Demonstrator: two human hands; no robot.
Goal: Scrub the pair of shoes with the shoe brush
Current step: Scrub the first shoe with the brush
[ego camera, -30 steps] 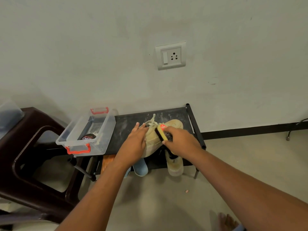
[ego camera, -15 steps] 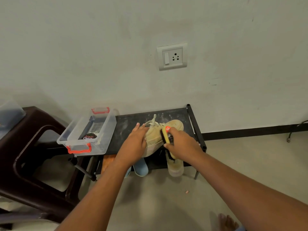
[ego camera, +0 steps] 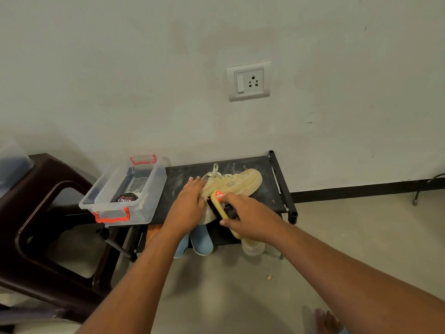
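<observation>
At centre frame, the left hand (ego camera: pixel 187 205) rests flat, fingers straight, on the beige shoe (ego camera: pixel 237 182) atop the black rack (ego camera: pixel 280 186). The right hand (ego camera: pixel 249 218) grips the yellow shoe brush (ego camera: pixel 218 201), held against the shoe.

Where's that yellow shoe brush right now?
Near the centre of the head view, the shoe brush is gripped in the right hand against the beige shoe on the black rack, just right of the left hand resting on that shoe.
</observation>
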